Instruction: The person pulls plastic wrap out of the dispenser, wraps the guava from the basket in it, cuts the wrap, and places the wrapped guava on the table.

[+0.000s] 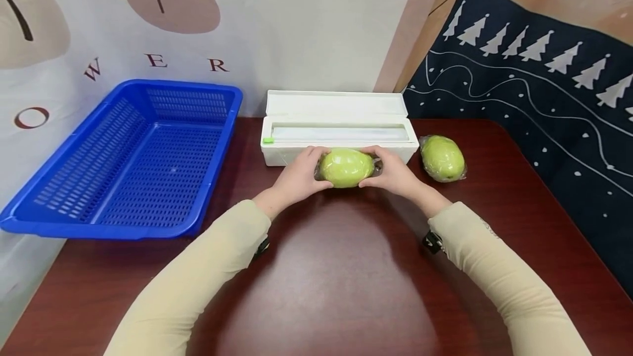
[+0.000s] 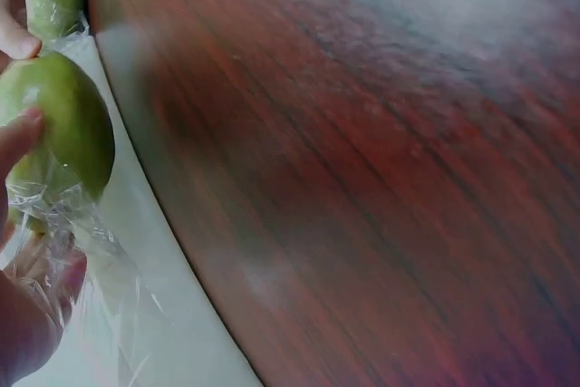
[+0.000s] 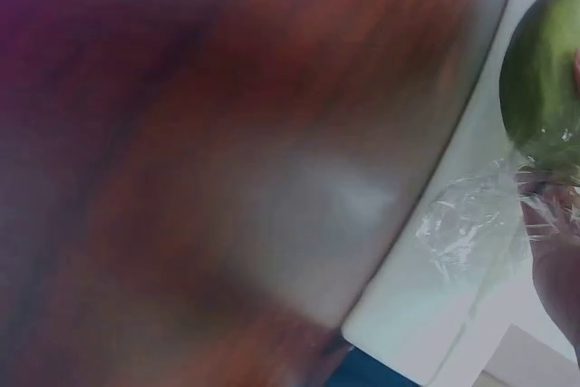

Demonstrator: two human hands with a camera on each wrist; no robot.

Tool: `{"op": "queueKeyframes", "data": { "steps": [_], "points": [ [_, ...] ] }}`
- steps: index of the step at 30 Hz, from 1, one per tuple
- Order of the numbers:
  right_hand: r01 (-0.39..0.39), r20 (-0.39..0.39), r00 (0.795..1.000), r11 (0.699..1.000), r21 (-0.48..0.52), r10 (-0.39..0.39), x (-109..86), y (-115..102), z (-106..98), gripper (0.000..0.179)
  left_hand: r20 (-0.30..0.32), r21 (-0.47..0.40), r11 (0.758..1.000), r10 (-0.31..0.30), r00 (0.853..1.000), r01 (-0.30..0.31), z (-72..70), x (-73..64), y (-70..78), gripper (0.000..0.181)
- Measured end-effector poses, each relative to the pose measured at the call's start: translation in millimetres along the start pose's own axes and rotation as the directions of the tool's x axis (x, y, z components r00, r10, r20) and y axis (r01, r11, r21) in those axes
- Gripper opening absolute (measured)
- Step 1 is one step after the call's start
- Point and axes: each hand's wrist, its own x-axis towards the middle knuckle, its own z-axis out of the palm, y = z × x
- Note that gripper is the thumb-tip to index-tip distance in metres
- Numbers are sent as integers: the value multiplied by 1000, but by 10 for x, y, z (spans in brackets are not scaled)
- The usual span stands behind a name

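Observation:
Both hands hold a green oval fruit [image 1: 346, 168], like a mango or small melon, in front of a white cling film box [image 1: 341, 154]. My left hand [image 1: 300, 173] grips its left end and my right hand [image 1: 393, 173] its right end, thumbs on the near side. Clear cling film [image 2: 77, 224] lies round the fruit, with loose crumpled ends by the fingers in both wrist views. The box's lid [image 1: 336, 104] stands raised, and the film roll shows through its window. A green slider [image 1: 268, 140] sits at the left of its edge.
Right of the box rests a second green fruit [image 1: 442, 158] wrapped in film. A blue perforated basket [image 1: 190, 229] stands at the left on the dark red table [image 1: 316, 290]. Behind are a printed white cloth [image 1: 316, 26] and a dark cloth with trees [image 1: 544, 103].

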Motion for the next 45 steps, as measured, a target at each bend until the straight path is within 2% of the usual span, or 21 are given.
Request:
{"op": "queueKeyframes", "data": {
  "steps": [5, 10, 18, 24, 35, 38, 41, 45],
  "points": [
    [-68, -24, 997, 994, 91, 71, 31, 27, 14, 66, -31, -72, 997, 12, 999, -14, 19, 19, -48, 66],
    [-106, -26, 994, 993, 55, 107, 58, 32, 31, 64, -44, -102, 994, 19, 999, -23, 30, 12, -86, 64],
    [-156, -10, 988, 987, 28, 156, 59, 64, 10, 63, 11, -111, 994, -15, 1000, 16, 41, 49, -101, 65],
    [-157, 13, 988, 986, 52, 157, 69, 74, 13, 61, 33, -110, 994, -25, 999, 29, 58, 55, -106, 67],
    [-170, 42, 984, 985, -16, 171, 98, 37, -11, 61, 47, -100, 994, -37, 998, 41, 69, 62, -129, 63],
    [-154, 39, 987, 988, -20, 155, 93, 36, -17, 61, 47, -93, 995, -34, 998, 38, 71, 68, -132, 63],
    [-100, 34, 994, 994, -39, 102, 79, 48, -4, 62, 47, -64, 997, -30, 998, 33, 63, 67, -129, 63],
    [-17, 69, 997, 996, -89, 23, 38, 48, -11, 63, 45, 24, 1000, -11, 999, 10, 47, 60, -123, 64]
  ]
}}
